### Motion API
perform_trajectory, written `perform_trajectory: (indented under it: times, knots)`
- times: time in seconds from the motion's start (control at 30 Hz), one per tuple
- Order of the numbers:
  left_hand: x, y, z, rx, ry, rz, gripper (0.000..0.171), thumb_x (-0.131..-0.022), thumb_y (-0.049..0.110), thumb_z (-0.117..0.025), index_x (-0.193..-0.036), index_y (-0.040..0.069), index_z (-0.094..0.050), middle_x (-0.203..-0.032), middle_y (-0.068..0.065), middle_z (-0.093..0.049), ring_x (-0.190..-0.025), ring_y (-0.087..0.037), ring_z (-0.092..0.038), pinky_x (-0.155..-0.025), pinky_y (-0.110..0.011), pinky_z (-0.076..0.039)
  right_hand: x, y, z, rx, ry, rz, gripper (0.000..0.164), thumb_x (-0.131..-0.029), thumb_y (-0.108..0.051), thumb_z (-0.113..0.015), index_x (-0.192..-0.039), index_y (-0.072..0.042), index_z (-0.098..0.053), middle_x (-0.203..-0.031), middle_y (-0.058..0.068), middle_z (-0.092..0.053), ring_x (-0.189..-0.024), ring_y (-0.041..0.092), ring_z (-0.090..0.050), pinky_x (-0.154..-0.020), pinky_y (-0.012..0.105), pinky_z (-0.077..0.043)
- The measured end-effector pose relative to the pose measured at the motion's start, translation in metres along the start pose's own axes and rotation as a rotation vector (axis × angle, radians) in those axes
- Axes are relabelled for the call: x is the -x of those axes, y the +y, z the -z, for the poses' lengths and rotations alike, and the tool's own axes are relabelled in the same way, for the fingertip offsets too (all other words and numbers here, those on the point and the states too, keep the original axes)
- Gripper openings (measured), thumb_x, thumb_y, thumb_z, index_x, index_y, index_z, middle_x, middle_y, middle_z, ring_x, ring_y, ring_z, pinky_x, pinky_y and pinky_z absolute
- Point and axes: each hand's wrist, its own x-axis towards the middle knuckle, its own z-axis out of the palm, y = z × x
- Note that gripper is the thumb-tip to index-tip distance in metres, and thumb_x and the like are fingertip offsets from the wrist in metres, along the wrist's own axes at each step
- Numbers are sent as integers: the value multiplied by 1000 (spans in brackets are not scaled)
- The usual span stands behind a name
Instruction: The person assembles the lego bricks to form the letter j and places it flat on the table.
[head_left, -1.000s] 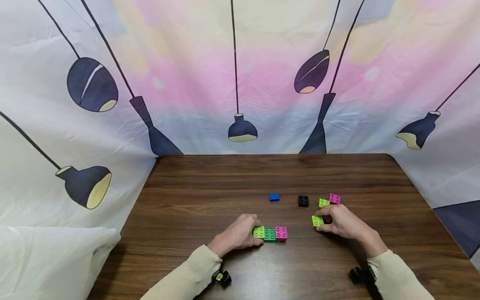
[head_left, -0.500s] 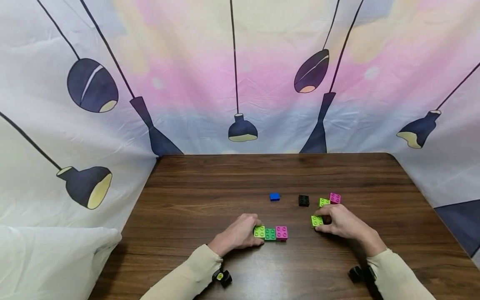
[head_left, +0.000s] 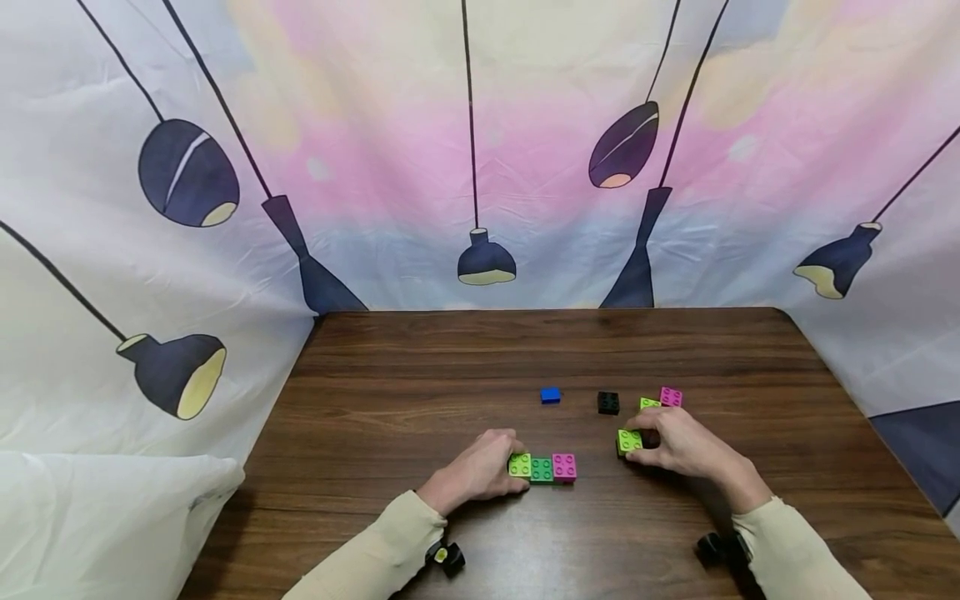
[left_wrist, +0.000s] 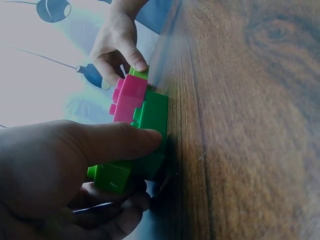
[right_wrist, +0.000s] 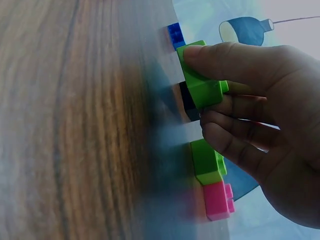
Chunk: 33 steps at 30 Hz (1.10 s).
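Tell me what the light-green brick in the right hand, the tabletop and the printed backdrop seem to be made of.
Light-green brick: likely hard plastic, smooth and faintly glossy; even colour, crisp edges, moulded-looking studs. Tabletop: wood or laminate, I can't tell which; brown grain, satin glare. Backdrop: probably thin fabric, mostly matte, hanging in creases.

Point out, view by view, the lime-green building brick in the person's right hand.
Head: lime-green building brick, right of centre, below the middle.
Left wrist: lime-green building brick, upper part, left of centre, partly hidden.
Right wrist: lime-green building brick, right of centre, above the middle.
Shared landmark: right hand, pinching it.
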Motion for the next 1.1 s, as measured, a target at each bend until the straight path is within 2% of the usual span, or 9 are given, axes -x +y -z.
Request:
perform_trajectory:
  times: [0.3,0.5,0.83,1.1]
  knots:
    - [0,0,-1,-1,-8,1,35,-79,28,-81,-107,8,-73,-85,5,-57,-74,-4,-47,-60,-16,-40,-3,-6,4,-25,-21,-9,31,-81,-35,-79,-103,-14,-72,-95,-9,-67,-84,3,-58,-70,25,-51]
    - [0,0,0,1,-13,11,37,-79,28,-81,-109,7,-72,-87,4,-58,-76,-4,-49,-62,-17,-41,-5,-9,6,-23,-10,14,30,-81,-32,-79,-104,-14,-72,-95,-9,-66,-84,3,-57,-70,24,-50]
    - [0,1,0,8,-17,6,34,-80,28,-81,-106,9,-73,-83,8,-53,-70,-2,-44,-58,-16,-39,-7,-14,9,-13,7,37,30,-81,-30,-79,-104,-13,-73,-93,-10,-65,-83,2,-56,-68,23,-49]
    - [1,1,0,10,-16,16,35,-79,28,-81,-107,9,-73,-84,7,-54,-72,-2,-45,-59,-16,-40,-9,-19,10,1,29,65,30,-81,-30,-79,-104,-13,-72,-95,-7,-67,-85,5,-60,-69,24,-51]
